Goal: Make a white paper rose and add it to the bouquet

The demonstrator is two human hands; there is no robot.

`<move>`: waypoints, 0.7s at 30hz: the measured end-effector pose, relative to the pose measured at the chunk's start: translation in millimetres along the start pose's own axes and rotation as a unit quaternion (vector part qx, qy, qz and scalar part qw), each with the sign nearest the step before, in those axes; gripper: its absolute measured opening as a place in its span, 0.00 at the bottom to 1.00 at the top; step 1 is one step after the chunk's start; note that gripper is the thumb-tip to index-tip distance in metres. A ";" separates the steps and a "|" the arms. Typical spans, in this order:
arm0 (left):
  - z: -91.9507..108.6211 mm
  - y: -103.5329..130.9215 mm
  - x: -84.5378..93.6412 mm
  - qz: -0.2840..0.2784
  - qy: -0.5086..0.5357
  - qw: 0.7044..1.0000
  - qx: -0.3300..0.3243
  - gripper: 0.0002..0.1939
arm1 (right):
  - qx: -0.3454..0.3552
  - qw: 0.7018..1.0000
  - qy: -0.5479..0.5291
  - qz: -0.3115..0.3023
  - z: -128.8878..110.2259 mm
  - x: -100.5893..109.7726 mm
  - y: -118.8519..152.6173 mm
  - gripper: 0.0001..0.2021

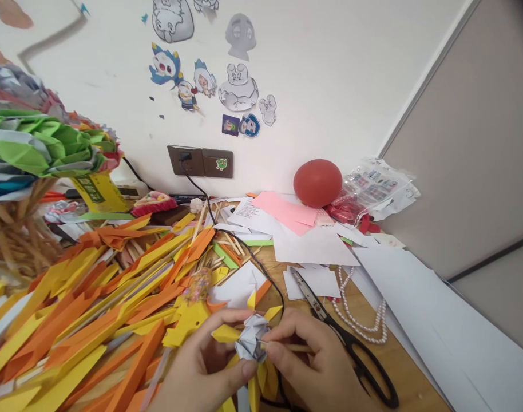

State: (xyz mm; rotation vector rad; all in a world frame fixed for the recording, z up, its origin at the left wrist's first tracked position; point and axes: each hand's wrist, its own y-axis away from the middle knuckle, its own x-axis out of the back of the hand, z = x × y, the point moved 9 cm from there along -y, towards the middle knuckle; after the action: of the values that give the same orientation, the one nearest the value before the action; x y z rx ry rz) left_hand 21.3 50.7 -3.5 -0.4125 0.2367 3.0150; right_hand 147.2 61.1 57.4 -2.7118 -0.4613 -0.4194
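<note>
A folded paper flower [252, 339] with a white pleated centre and yellow pointed petals is at the bottom middle. My left hand [205, 363] curls around it from the left, its thumb pressing the lower edge of the white part. From the right, my right hand [310, 355] pinches a thin wooden stick [300, 348] between thumb and fingertips. The stick's tip meets the white centre; whether it goes in is hidden by the fingers. Black-handled scissors [351, 340] lie open just right of my right hand. A yellow star-shaped item [188, 317] sits beyond my left hand.
Orange and yellow folded paper strips [115, 292] cover the left side. A black cable [261, 269] runs toward my hands. Pearl beads [379, 320] and white paper sheets [450, 326] lie right; a red balloon [317, 183] stands at the wall. Paper flowers [42, 143] rise at far left.
</note>
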 end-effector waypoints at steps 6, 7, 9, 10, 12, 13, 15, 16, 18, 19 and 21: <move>3.4 0.6 -2.9 -0.001 -0.002 1.000 0.000 0.18 | 0.017 0.999 -0.024 0.022 -4.9 1.6 -1.4 0.03; 2.3 0.9 -3.3 -0.002 -0.001 1.000 0.007 0.18 | 0.027 0.999 -0.015 0.021 -6.9 1.9 -1.4 0.02; 1.7 1.4 -3.6 -0.001 0.002 1.000 0.012 0.18 | 0.058 0.998 0.016 0.018 -13.5 2.8 -1.1 0.02; 2.4 1.5 -3.3 0.001 0.003 1.000 0.009 0.18 | 0.078 0.996 0.037 0.016 -17.8 3.4 -0.9 0.02; 4.6 1.6 -2.0 0.009 -0.003 1.000 -0.001 0.17 | 0.122 0.989 0.082 0.009 -27.0 3.2 0.0 0.03; 5.0 1.6 -1.4 0.011 -0.009 1.000 -0.003 0.17 | 0.143 0.984 0.104 0.005 -30.9 2.7 0.5 0.03; 4.6 1.7 -1.0 0.012 -0.017 1.000 0.000 0.18 | 0.182 0.972 0.147 -0.001 -37.3 1.6 2.0 0.05; 4.0 1.8 -1.1 0.012 -0.018 1.000 0.003 0.18 | 0.209 0.963 0.173 0.001 -41.1 1.3 3.5 0.05; 3.9 2.2 -1.7 0.013 -0.017 1.000 0.006 0.18 | 0.279 0.931 0.236 0.015 -51.3 1.4 9.4 0.05; 5.1 2.5 -1.3 0.019 -0.014 1.000 0.002 0.18 | 0.314 0.909 0.273 0.018 -56.0 0.5 13.1 0.06; 8.1 3.5 -0.3 0.037 -0.009 0.999 -0.007 0.18 | 0.357 0.871 0.338 0.011 -61.3 -1.1 18.0 0.09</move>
State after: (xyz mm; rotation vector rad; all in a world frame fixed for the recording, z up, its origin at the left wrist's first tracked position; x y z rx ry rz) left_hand 19.1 48.6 4.7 -0.3872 0.2363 3.0934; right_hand 138.8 21.0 106.5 -1.7073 -0.2923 -0.9291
